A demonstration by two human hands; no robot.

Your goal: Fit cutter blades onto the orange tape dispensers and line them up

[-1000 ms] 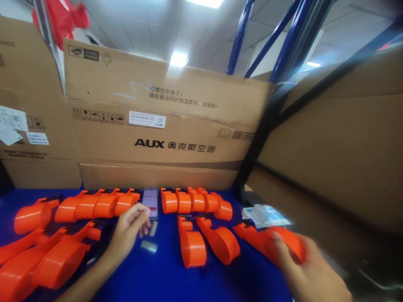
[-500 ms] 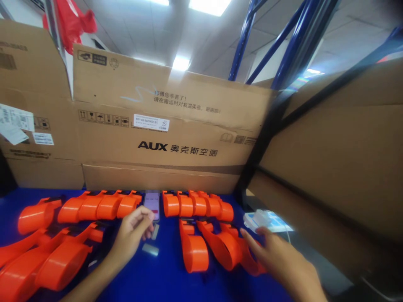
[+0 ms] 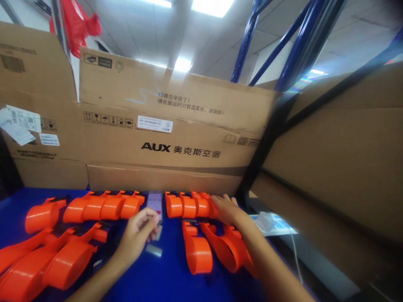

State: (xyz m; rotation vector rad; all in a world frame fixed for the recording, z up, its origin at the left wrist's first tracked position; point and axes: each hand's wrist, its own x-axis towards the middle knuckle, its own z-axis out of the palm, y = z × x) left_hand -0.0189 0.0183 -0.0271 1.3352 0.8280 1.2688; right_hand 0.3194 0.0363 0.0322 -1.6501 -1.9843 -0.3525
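Near the middle of the blue surface, my left hand (image 3: 141,230) is closed, fingers curled and thumb against them; anything inside is too small or hidden to name. It is just in front of a phone (image 3: 155,204) with a lit screen. Two small grey flat pieces are close by, one of them a rectangular piece (image 3: 154,251). My right hand (image 3: 229,209) reaches over the right end of the back row of orange plastic loops (image 3: 189,208), fingers apart. It covers the end loop, and whether it grips it is hidden. Below its forearm lie other orange loops (image 3: 199,254).
More orange loops (image 3: 64,268) with dark ends lie at the left. A white-and-blue item (image 3: 267,221) with a cable sits past the right edge. Cardboard panels (image 3: 176,130) stand behind and to the right, beside a dark rack post (image 3: 260,147).
My right hand has moved left and away from me, from beside the white-and-blue item to the right end of the back row. My left hand keeps its closed pose by the phone.
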